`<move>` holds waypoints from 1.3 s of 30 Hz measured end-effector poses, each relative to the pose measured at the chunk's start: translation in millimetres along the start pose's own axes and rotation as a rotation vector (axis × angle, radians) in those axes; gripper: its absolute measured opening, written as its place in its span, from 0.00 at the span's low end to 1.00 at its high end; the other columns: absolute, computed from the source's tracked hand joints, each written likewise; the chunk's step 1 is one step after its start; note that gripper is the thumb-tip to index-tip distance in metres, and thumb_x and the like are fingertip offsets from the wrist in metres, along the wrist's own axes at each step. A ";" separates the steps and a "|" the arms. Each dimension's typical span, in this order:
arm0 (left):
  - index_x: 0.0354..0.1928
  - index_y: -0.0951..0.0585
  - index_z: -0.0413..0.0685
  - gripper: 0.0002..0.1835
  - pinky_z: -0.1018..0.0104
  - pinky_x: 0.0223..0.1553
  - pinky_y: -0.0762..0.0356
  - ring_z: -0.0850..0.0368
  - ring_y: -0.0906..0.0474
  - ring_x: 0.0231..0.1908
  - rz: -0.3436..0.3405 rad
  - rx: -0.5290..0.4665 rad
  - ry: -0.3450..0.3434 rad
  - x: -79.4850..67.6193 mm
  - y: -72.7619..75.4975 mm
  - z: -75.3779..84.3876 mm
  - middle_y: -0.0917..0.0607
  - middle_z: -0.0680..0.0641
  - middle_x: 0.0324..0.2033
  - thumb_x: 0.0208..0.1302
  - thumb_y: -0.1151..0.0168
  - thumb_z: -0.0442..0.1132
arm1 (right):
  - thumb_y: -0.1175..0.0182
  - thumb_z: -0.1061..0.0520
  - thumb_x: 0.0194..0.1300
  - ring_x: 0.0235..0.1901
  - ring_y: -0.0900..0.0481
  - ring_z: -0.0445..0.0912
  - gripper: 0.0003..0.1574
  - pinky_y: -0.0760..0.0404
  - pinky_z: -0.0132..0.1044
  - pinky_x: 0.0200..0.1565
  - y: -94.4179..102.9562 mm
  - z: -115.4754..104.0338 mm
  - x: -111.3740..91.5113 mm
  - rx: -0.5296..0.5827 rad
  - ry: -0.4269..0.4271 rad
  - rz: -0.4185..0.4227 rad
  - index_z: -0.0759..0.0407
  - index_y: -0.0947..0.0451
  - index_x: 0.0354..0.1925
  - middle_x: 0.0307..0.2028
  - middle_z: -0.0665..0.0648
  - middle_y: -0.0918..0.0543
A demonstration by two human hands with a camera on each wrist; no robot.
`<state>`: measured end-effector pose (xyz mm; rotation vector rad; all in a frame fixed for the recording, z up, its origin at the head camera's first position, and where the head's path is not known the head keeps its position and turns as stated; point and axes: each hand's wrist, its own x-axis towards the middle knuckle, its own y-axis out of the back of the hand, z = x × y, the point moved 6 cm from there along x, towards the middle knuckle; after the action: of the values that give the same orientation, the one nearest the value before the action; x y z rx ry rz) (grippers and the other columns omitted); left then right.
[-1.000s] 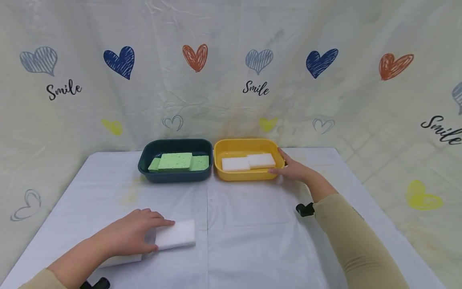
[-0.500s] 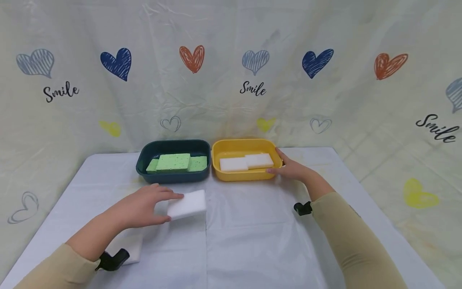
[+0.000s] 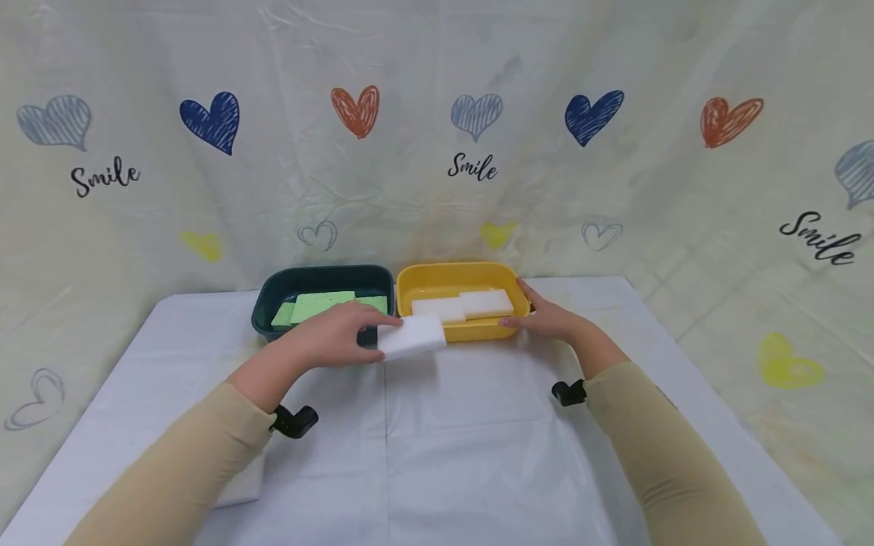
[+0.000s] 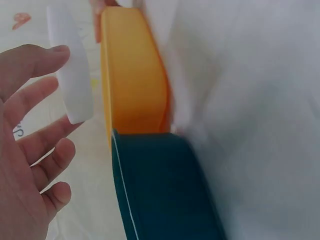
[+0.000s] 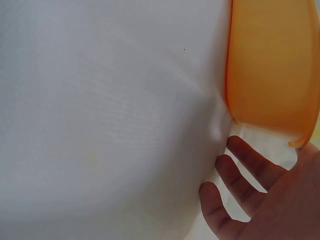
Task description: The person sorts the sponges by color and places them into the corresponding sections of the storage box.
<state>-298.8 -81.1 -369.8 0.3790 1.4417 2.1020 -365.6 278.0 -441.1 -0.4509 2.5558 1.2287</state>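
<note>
My left hand (image 3: 337, 334) pinches a white sponge (image 3: 413, 338) between thumb and fingers, in the air before the near wall of the yellow tub (image 3: 478, 331). In the left wrist view, the sponge (image 4: 72, 75) shows edge-on and the lower fingers stay off it. My right hand (image 3: 549, 318) holds the right end of the yellow tub, thumb at its near side and a finger at the end rim; the right wrist view shows the other fingers spread below the tub (image 5: 272, 65). Two white sponges (image 3: 486, 303) lie inside the yellow tub.
Left of the yellow tub stands a dark green tub (image 3: 266, 292) with several green sponges (image 3: 321, 302), partly behind my left hand. Another white piece (image 3: 243, 485) lies on the white-covered table (image 3: 478, 462), mostly hidden under my left forearm. A printed curtain (image 3: 403, 197) hangs behind.
My left hand has lifted the white sponge off the table and carried it forward and right to the yellow tub. The right hand keeps its place on the tub.
</note>
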 end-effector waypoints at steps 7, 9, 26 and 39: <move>0.65 0.23 0.72 0.29 0.53 0.59 0.27 0.53 0.31 0.54 0.018 0.000 0.017 52.2 3.0 12.5 0.23 0.53 0.60 0.61 0.31 0.56 | 0.37 0.29 0.60 0.72 0.51 0.66 0.73 0.53 0.69 0.69 2.4 -2.3 -4.6 0.000 0.003 0.006 0.40 0.79 0.78 0.77 0.66 0.56; 0.65 0.24 0.73 0.29 0.53 0.59 0.28 0.52 0.31 0.54 0.019 -0.001 0.028 66.3 1.6 14.1 0.23 0.53 0.60 0.61 0.32 0.56 | 0.37 0.29 0.59 0.72 0.51 0.66 0.73 0.52 0.69 0.68 2.5 -3.3 -5.9 0.001 -0.002 0.003 0.40 0.79 0.78 0.77 0.66 0.56; 0.64 0.23 0.74 0.25 0.53 0.67 0.36 0.53 0.31 0.59 -0.049 0.065 0.109 147.9 -29.5 44.2 0.22 0.55 0.62 0.64 0.34 0.55 | 0.36 0.27 0.57 0.72 0.51 0.65 0.73 0.52 0.70 0.68 1.1 -1.0 -3.4 -0.004 -0.012 0.005 0.37 0.76 0.78 0.77 0.64 0.54; 0.64 0.22 0.70 0.24 0.53 0.70 0.40 0.52 0.33 0.62 -0.100 0.037 0.093 173.5 -50.0 69.9 0.23 0.55 0.62 0.65 0.33 0.51 | 0.35 0.23 0.51 0.74 0.54 0.64 0.75 0.53 0.70 0.68 3.3 1.0 -4.0 0.026 0.005 0.016 0.33 0.74 0.78 0.79 0.60 0.59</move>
<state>-387.8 87.7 -402.6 0.2212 1.5227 2.0393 -363.1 281.4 -437.9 -0.4300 2.5809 1.2003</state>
